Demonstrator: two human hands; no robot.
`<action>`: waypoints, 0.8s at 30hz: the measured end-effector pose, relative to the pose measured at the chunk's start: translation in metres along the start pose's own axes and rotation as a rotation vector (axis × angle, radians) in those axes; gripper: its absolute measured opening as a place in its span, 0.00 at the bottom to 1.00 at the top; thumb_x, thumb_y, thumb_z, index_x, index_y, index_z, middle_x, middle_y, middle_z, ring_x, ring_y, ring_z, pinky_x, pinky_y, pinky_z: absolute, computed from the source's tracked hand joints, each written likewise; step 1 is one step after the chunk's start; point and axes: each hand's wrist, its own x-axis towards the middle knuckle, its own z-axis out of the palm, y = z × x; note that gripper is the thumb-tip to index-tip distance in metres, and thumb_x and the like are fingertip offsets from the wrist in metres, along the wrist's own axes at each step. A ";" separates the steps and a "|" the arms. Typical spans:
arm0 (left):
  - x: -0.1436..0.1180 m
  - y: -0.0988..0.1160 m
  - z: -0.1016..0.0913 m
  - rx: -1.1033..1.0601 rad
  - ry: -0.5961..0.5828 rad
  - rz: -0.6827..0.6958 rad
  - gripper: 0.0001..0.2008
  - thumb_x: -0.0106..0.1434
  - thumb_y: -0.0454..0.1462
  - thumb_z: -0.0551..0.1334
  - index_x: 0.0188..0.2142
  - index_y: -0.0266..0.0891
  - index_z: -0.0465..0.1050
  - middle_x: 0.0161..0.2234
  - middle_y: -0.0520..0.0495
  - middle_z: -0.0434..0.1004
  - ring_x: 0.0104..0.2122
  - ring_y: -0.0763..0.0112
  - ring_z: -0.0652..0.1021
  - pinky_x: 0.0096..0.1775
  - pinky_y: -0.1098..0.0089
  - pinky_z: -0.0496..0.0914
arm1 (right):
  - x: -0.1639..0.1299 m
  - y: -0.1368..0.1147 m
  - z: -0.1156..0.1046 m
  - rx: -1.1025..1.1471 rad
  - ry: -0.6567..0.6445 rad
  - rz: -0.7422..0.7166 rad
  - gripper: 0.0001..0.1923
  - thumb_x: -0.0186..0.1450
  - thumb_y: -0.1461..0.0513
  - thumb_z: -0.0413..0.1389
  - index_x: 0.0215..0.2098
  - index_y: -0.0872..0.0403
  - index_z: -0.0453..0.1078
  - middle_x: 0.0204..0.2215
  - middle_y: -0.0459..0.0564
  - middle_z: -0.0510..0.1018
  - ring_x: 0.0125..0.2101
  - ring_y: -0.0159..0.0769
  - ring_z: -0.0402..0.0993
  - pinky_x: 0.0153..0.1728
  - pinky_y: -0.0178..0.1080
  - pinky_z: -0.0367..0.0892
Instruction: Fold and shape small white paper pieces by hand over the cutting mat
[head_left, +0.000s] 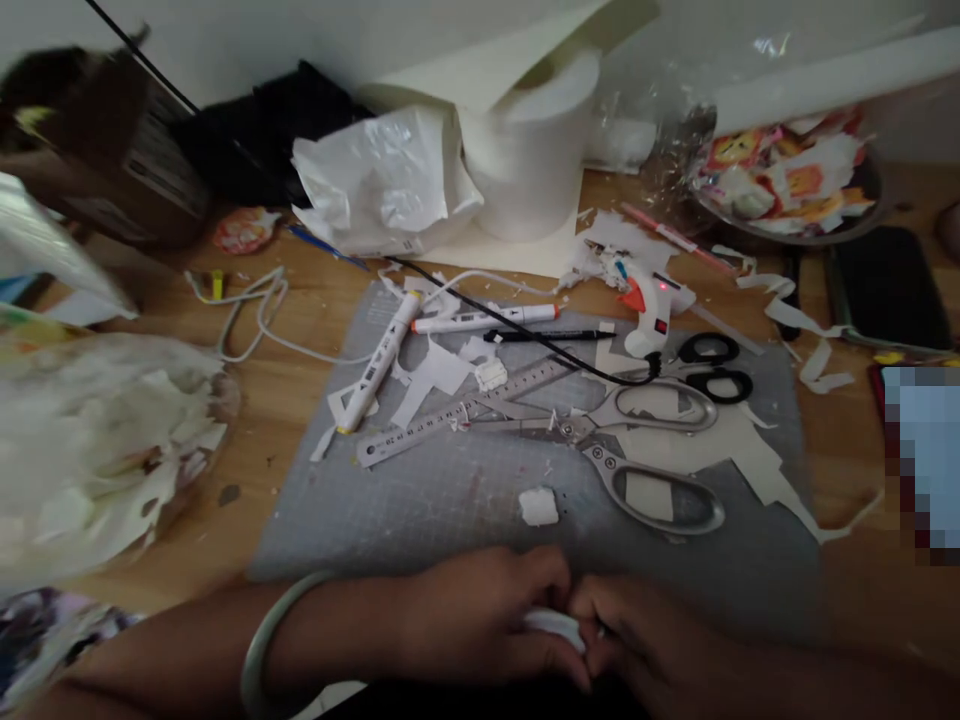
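At the bottom of the head view, my left hand, with a pale bangle on its wrist, is closed around a small curved white piece. My right hand meets it fingertip to fingertip, pinched at the right end of that piece. Whether the piece is paper or foam I cannot tell, as the fingers hide part of it. Just beyond the hands, a small white block lies on the grey cutting mat. Large metal scissors rest on the mat, beside a steel ruler.
A white glue gun with a black cable lies behind black-handled scissors. Markers and paper scraps litter the mat. A paper roll stands behind, a bowl of wrappers at right, a plastic bag at left.
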 end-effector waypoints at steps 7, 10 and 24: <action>0.002 0.001 -0.001 -0.259 0.030 0.149 0.13 0.64 0.46 0.56 0.38 0.38 0.64 0.37 0.47 0.75 0.37 0.72 0.74 0.37 0.74 0.67 | 0.015 0.023 0.000 0.825 -0.064 0.168 0.25 0.55 0.44 0.57 0.27 0.54 0.54 0.18 0.40 0.64 0.18 0.22 0.58 0.22 0.28 0.56; 0.001 -0.001 0.000 -0.129 0.079 0.049 0.10 0.62 0.42 0.58 0.37 0.38 0.65 0.34 0.50 0.73 0.32 0.74 0.72 0.32 0.76 0.64 | 0.016 0.022 0.003 0.767 0.006 0.139 0.24 0.52 0.49 0.63 0.29 0.55 0.57 0.23 0.41 0.67 0.22 0.23 0.62 0.24 0.28 0.58; 0.003 -0.004 0.003 -0.377 0.082 0.059 0.14 0.64 0.48 0.55 0.35 0.38 0.60 0.33 0.49 0.73 0.34 0.71 0.73 0.37 0.71 0.65 | 0.019 0.015 0.000 1.018 -0.092 0.193 0.24 0.55 0.44 0.58 0.26 0.56 0.59 0.15 0.38 0.62 0.15 0.23 0.62 0.17 0.29 0.54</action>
